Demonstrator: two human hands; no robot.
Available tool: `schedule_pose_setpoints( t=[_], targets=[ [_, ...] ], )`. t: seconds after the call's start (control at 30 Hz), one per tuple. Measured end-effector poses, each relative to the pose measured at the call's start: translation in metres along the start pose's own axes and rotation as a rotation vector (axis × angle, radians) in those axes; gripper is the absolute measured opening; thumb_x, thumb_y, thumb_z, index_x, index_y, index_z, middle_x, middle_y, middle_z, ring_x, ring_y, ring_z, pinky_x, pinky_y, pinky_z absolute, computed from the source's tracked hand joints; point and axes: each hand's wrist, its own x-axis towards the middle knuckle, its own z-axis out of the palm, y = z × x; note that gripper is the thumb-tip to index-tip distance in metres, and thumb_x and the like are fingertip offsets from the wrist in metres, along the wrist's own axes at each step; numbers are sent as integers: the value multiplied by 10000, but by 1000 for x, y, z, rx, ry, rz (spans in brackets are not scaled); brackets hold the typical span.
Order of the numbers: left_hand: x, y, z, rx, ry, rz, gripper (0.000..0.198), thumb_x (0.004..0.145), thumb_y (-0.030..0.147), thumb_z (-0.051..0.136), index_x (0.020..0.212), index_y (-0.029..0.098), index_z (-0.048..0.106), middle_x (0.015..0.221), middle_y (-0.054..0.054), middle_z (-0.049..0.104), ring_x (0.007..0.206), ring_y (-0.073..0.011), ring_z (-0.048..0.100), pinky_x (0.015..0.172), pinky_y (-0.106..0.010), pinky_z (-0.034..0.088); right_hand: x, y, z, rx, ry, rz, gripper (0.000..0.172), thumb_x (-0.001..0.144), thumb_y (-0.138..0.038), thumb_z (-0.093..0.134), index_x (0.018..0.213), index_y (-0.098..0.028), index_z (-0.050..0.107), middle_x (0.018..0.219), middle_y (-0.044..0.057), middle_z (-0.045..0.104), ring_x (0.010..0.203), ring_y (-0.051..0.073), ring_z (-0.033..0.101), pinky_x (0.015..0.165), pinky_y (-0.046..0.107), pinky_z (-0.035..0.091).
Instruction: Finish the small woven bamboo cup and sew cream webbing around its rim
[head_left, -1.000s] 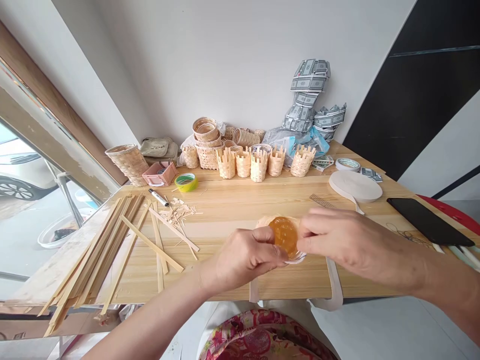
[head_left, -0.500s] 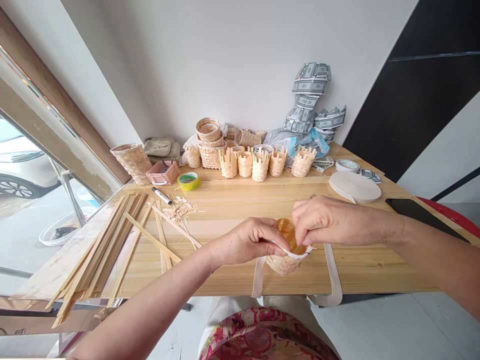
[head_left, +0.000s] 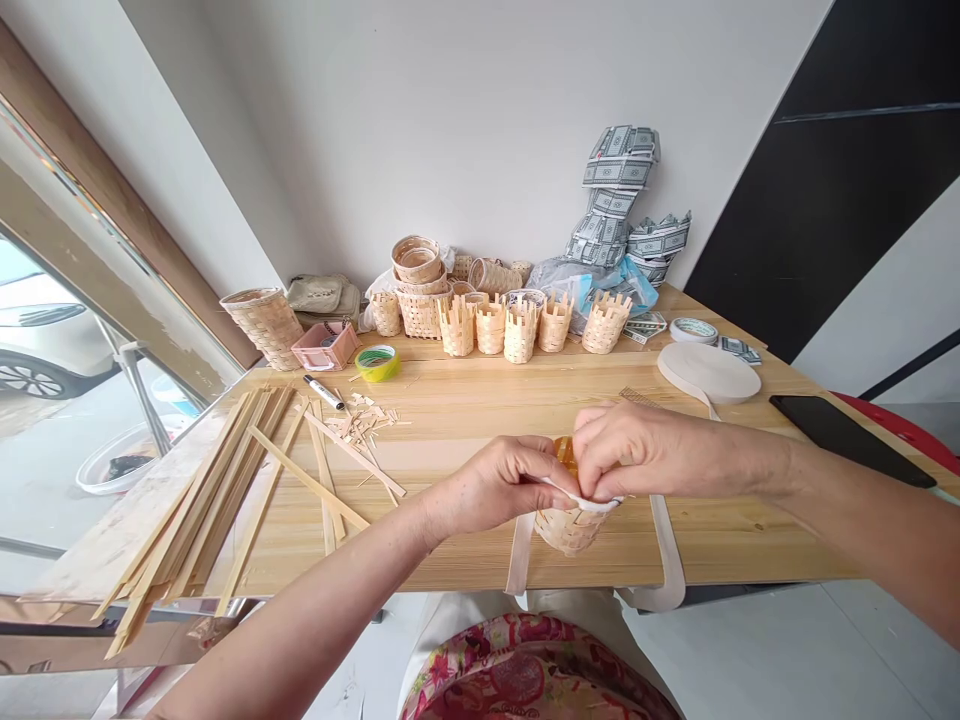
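A small woven basket (head_left: 571, 530) with a white band (head_left: 596, 505) along its rim is held near the table's front edge. My left hand (head_left: 510, 483) pinches the band and rim at the basket's left side. Over the basket's opening, my right hand (head_left: 622, 450) is closed, its fingertips dipping just inside the rim; what they pinch is hidden. A pale strip (head_left: 519, 555) hangs over the table edge left of the basket, and another (head_left: 666, 550) hangs to the right.
Wood strips (head_left: 202, 490) and a marker (head_left: 324, 392) lie at left. Several small baskets (head_left: 520, 332), green-yellow tape (head_left: 377, 363) and a pink box (head_left: 326, 345) stand behind. A ribbon roll (head_left: 709, 373) and a black phone (head_left: 851, 440) are at right.
My right hand has moved slightly left and down toward the rim, covering more of the basket's opening. My left hand keeps its hold on the rim.
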Motion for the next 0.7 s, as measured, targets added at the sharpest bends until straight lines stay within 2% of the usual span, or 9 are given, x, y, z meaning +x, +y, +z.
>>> schedule_pose_setpoints(
  t=[0.1,0.3,0.37,0.43,0.5,0.7],
  targets=[
    [0,0,-1,-26,28,-28,209,765,287,588,822,110,685,701,-26,531,653,-105,515,613,-202,410,1,4,-4,-3,-9,20,118,745,-87,582,684,-172,638,664,-33,607,718,104,495,695,232,387],
    [-1,-1,0,-10,55,-25,190,767,277,591,808,118,688,706,-39,571,675,-116,531,636,-216,418,9,4,-9,-72,-55,-109,213,760,-42,549,590,-160,600,583,-48,574,661,94,479,703,228,381],
    [-4,-1,-2,23,151,-33,180,763,271,597,803,120,687,683,-30,559,650,-111,520,615,-212,413,8,2,-11,-161,42,-102,175,792,-78,530,674,-165,625,677,-25,603,703,105,488,700,239,379],
    [-6,-2,-4,76,279,-45,169,762,267,599,792,126,687,681,-25,548,635,-108,512,599,-211,407,7,-1,-7,-299,209,-86,143,823,-122,502,777,-163,631,794,15,608,758,126,488,695,259,374],
    [-8,-1,-5,130,378,-45,163,765,266,596,771,133,689,686,-26,547,647,-115,518,606,-218,408,6,-3,3,-450,349,-109,170,849,-142,457,790,-155,616,799,36,580,748,137,469,667,272,364],
    [-8,-3,-2,157,480,-43,219,757,340,596,741,147,699,653,-30,546,647,-133,531,592,-233,417,11,-3,38,-780,431,-165,296,841,-58,368,637,-169,551,626,3,460,604,133,372,561,288,294]
  ],
)
